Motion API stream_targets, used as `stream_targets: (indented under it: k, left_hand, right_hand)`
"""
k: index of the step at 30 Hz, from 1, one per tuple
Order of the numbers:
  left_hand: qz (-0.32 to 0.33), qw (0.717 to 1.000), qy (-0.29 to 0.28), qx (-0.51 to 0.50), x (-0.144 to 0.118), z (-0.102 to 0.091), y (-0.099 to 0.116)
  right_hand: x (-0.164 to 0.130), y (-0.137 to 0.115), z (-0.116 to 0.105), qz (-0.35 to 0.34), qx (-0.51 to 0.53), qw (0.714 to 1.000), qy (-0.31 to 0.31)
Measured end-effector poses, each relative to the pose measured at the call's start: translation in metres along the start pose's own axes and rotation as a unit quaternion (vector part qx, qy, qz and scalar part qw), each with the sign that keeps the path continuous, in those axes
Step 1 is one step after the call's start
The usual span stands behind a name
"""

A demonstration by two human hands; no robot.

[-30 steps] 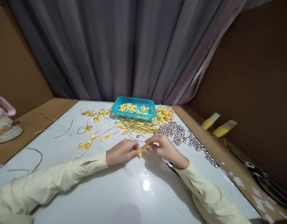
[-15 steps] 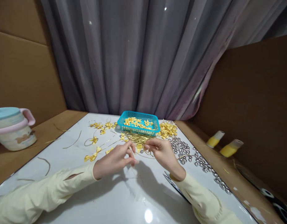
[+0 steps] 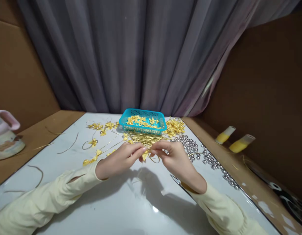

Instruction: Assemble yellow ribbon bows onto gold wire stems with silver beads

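Note:
My left hand [image 3: 123, 160] is closed in a pinch on a small gold ribbon bow [image 3: 144, 156]. Right beside it, the thumb and forefinger of my right hand [image 3: 176, 163] grip a thin gold cord [image 3: 155, 161], which hangs in a loop under the fingertips. Both sets of fingertips meet at the bow and partly cover it. Just beyond them lies a bundle of gold cords [image 3: 146, 139]. Silver beads [image 3: 187, 143] are spread behind and to the right of my right hand.
A blue basket [image 3: 141, 110] with gold bows stands at the back, a bow pile [image 3: 175, 126] beside it. Corded bows [image 3: 93, 142] lie left. A pointed metal tool [image 3: 176, 180] is under my right wrist. A cup [image 3: 6, 143] and two yellow-filled containers [image 3: 242, 143] flank the table.
My left hand has moved right to meet my right hand and now pinches the gold bow that was at my right fingertips. The view has tilted and shifted slightly.

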State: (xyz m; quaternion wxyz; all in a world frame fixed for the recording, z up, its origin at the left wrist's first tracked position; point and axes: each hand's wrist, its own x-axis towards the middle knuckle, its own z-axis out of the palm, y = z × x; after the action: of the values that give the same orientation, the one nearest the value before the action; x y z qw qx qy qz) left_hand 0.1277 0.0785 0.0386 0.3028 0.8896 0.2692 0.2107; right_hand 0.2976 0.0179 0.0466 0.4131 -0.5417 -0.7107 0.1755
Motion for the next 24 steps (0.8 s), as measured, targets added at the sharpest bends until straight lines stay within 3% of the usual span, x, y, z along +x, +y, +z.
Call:
stream_targets:
  k: [6, 12, 24]
  left_hand:
    - [0.109, 0.988, 0.015, 0.104, -0.004, 0.002, -0.005]
    - [0.168, 0.969, 0.030, 0.178, -0.007, 0.007, -0.003]
    - [0.140, 0.979, 0.023, 0.149, -0.010, 0.016, 0.001]
  right_hand:
    - [-0.005, -0.005, -0.003, -0.016, -0.126, 0.991, -0.053]
    - [-0.006, -0.010, 0.000, 0.003, -0.199, 0.978, -0.068]
    - [-0.011, -0.011, 0.007, 0.028, -0.207, 0.976, -0.067]
